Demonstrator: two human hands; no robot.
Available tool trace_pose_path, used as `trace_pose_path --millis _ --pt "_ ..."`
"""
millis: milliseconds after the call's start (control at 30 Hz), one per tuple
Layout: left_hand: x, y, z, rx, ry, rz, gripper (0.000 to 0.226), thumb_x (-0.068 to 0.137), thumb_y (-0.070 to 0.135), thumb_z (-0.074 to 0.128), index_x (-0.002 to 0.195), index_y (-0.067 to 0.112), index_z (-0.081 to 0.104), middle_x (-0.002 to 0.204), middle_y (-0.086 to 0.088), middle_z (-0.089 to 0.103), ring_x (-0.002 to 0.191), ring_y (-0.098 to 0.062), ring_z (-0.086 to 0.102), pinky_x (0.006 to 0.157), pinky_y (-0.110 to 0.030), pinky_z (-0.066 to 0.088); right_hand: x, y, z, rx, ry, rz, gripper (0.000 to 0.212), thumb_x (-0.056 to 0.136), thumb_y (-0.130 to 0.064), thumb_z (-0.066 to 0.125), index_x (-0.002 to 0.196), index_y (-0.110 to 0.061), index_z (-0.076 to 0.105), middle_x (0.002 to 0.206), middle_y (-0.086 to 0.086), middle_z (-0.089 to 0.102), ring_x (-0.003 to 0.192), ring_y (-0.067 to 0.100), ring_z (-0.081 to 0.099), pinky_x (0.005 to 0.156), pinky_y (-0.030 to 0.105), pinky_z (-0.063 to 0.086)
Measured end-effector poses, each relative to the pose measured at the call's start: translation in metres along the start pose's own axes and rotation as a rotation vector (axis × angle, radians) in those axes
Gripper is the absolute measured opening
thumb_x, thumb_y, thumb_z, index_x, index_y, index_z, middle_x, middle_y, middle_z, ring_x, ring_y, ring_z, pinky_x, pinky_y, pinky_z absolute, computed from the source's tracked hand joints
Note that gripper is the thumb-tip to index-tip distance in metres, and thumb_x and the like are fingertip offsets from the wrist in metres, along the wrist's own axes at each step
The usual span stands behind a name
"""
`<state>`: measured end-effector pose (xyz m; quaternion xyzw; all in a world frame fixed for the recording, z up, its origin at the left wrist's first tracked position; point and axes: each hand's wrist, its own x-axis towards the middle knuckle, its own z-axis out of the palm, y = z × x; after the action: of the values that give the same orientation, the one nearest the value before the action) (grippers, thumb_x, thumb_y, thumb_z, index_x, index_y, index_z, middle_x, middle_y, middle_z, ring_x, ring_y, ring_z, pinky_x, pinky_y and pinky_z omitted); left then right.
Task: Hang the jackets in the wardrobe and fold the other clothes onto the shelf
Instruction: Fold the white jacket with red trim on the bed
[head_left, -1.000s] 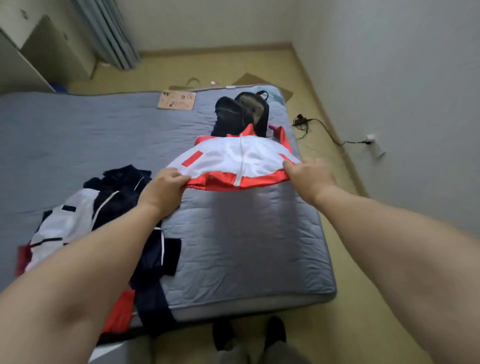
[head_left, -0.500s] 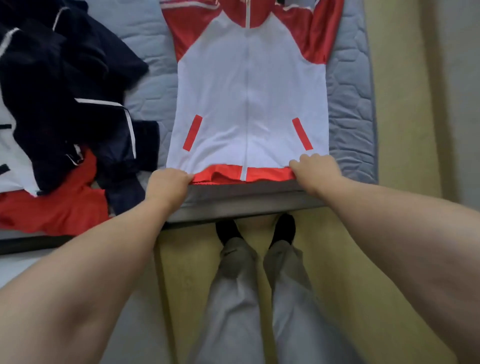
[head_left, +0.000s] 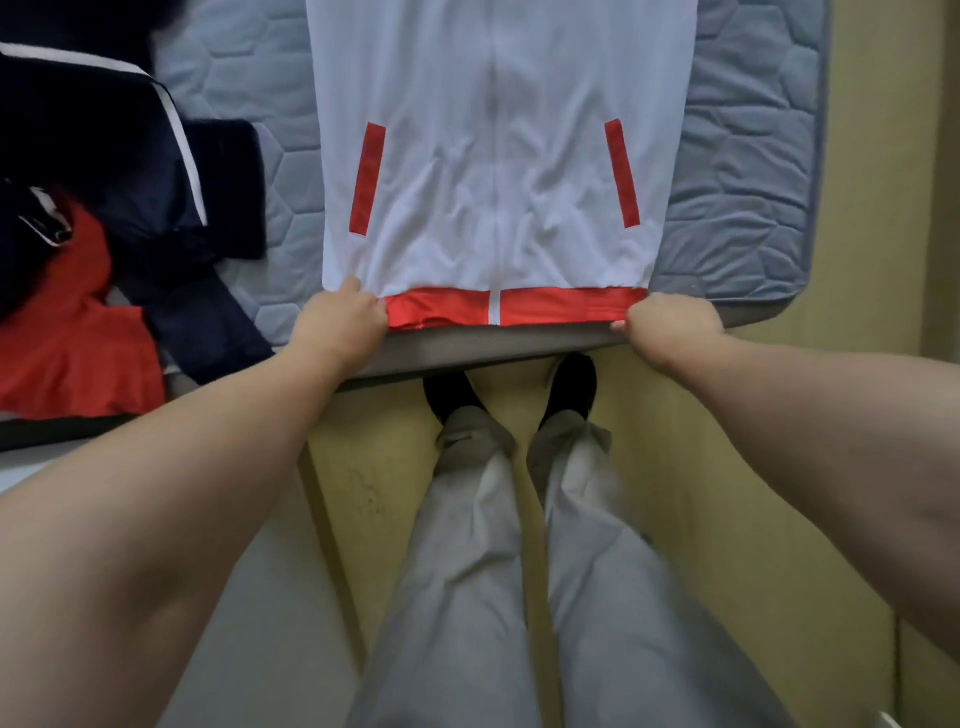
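Observation:
A white jacket (head_left: 493, 156) with a red hem, a centre zip and two red pocket strips lies flat, front up, on the grey quilted mattress (head_left: 743, 171). Its top runs out of view. My left hand (head_left: 340, 325) grips the hem's left corner at the mattress edge. My right hand (head_left: 670, 322) grips the hem's right corner. The hem is stretched straight between them.
A heap of dark navy clothes (head_left: 156, 171) with white stripes and a red garment (head_left: 72, 332) lies at the left on the mattress. My legs in grey trousers (head_left: 467, 597) and black socks stand on the yellowish floor (head_left: 727, 467) at the bed's foot.
The jacket has been drawn toward me and laid flat, its hem now at the mattress edge. My view has tipped from across the room down to the bed's foot and my legs.

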<state>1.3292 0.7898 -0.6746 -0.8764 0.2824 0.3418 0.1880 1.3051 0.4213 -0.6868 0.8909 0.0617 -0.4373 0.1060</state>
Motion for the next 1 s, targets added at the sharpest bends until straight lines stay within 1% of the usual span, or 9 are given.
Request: trace_pose_path --millis 67,133,233,367,500,600,733,900,1000 --pt "0.002 0.001 0.006 -0.050 -0.042 -0.009 0.025 0.094 0.000 0.048 0.115 0.003 0.063 0.108 -0.011 0.060 0.108 -0.032 0.050 0.064 -0.039 0.047 -0.005 0.007 0.014 0.084 0.003 0.058 0.037 0.106 -0.034 0.039 0.118 -0.015 0.069 0.121 0.014 0.065 0.111 0.035 0.063 0.078 0.041 0.041" --pt "0.005 0.001 0.011 -0.162 -0.038 -0.049 0.022 0.098 0.013 0.054 0.116 0.003 0.064 0.111 -0.012 0.058 0.111 -0.032 0.049 0.073 -0.043 0.052 -0.007 0.010 0.022 0.158 0.038 0.119 0.037 0.105 -0.034 0.038 0.116 -0.016 0.069 0.118 0.013 0.065 0.108 0.036 0.063 0.077 0.041 0.043" --pt "0.006 0.003 0.014 -0.447 0.038 -0.182 0.045 0.092 0.039 0.069 0.118 0.004 0.060 0.121 -0.013 0.052 0.116 -0.033 0.046 0.080 -0.049 0.053 -0.007 0.001 0.019 0.289 0.104 0.131 0.034 0.101 -0.043 0.046 0.118 -0.015 0.057 0.118 0.013 0.058 0.107 0.038 0.061 0.079 0.044 0.048" --pt "0.009 0.009 0.020 -0.570 0.100 -0.410 0.063 0.080 0.031 0.083 0.128 0.007 0.050 0.135 -0.016 0.040 0.124 -0.037 0.041 0.089 -0.054 0.049 0.008 -0.018 0.006 0.241 0.190 0.041 0.045 0.088 -0.039 0.070 0.116 -0.017 0.043 0.115 0.013 0.051 0.103 0.037 0.057 0.069 0.042 0.040" --pt "0.013 0.017 0.025 -0.692 0.024 -0.583 0.069 0.078 0.031 0.085 0.129 0.008 0.045 0.137 -0.016 0.036 0.116 -0.040 0.050 0.091 -0.054 0.048 0.026 -0.026 -0.001 0.079 0.176 -0.005 0.047 0.082 -0.014 0.070 0.120 -0.014 0.042 0.117 0.016 0.048 0.103 0.039 0.055 0.067 0.043 0.039" --pt "0.014 0.020 0.028 -0.740 0.022 -0.549 0.059 0.083 0.027 0.082 0.126 0.008 0.047 0.136 -0.015 0.036 0.105 -0.041 0.057 0.088 -0.054 0.049 0.034 -0.024 0.000 0.053 0.179 -0.097 0.037 0.086 -0.003 0.059 0.119 -0.010 0.044 0.112 0.019 0.048 0.095 0.042 0.058 0.062 0.044 0.039" --pt "0.010 0.022 0.029 -0.713 0.114 -0.432 0.036 0.090 0.014 0.070 0.119 0.003 0.052 0.129 -0.015 0.042 0.097 -0.040 0.056 0.081 -0.053 0.050 0.031 -0.022 0.003 0.046 0.194 -0.209 0.032 0.089 0.004 0.054 0.116 -0.006 0.040 0.104 0.020 0.048 0.084 0.042 0.060 0.056 0.044 0.038" --pt "0.006 0.022 0.024 -0.650 0.130 -0.348 0.029 0.081 -0.009 0.062 0.106 0.003 0.052 0.113 -0.013 0.043 0.084 -0.034 0.051 0.070 -0.050 0.051 0.024 -0.014 0.004 0.273 0.228 -0.006 0.021 0.092 0.001 0.046 0.112 -0.008 0.042 0.111 0.019 0.042 0.091 0.041 0.054 0.064 0.045 0.039" --pt "0.011 0.022 0.017 -0.653 0.178 -0.342 0.028 0.074 -0.010 0.062 0.096 0.004 0.051 0.101 -0.012 0.042 0.072 -0.031 0.044 0.061 -0.042 0.041 0.021 -0.011 0.004 0.398 0.234 0.183 0.019 0.095 -0.006 0.042 0.114 -0.008 0.047 0.116 0.020 0.044 0.097 0.042 0.053 0.068 0.045 0.039"
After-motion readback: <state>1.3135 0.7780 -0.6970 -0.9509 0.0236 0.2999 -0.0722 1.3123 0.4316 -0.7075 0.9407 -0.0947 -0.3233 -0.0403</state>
